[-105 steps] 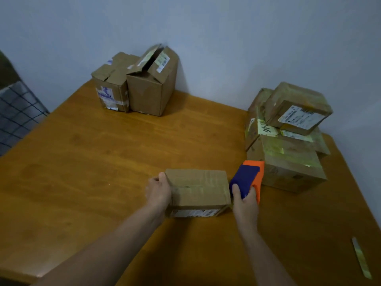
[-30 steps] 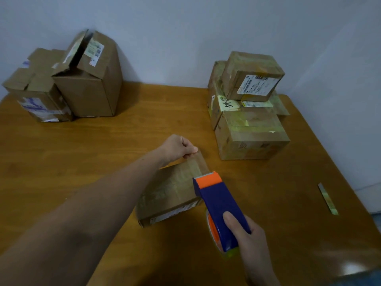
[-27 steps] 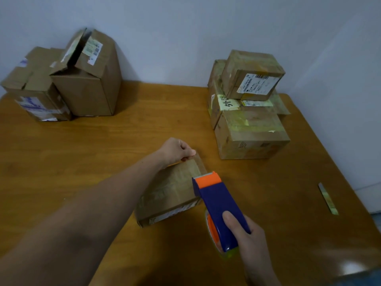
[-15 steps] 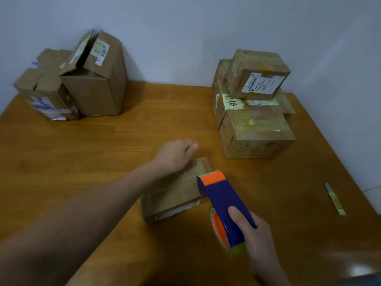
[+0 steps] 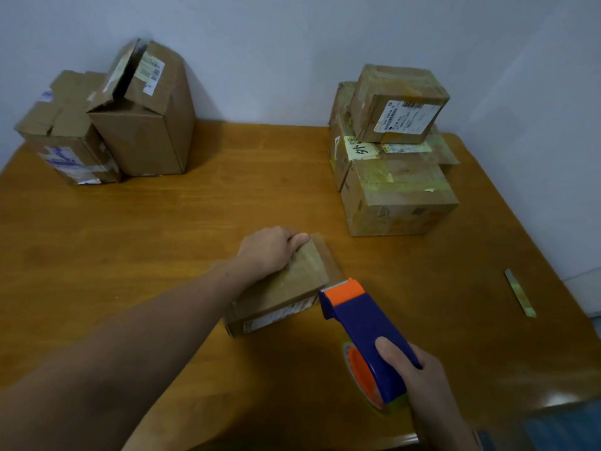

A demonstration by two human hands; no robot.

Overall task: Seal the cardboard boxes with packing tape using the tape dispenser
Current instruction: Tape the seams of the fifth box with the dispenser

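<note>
A small flat cardboard box (image 5: 292, 284) lies turned at an angle in the middle of the wooden table (image 5: 162, 229). My left hand (image 5: 270, 250) rests on its far end with the fingers curled over the far edge, holding it down. My right hand (image 5: 419, 375) grips the handle of a blue and orange tape dispenser (image 5: 361, 323). The dispenser's orange head touches the box's near right corner. Its tape roll sits low by my palm.
Two open-flapped boxes (image 5: 107, 125) stand at the back left against the wall. A stack of taped boxes (image 5: 393, 151) stands at the back right. A loose strip of tape (image 5: 519, 297) lies near the table's right edge.
My left hand let go of the pinched tape end and settled flat onto the box's far end. The dispenser stayed at the box's near right corner.
</note>
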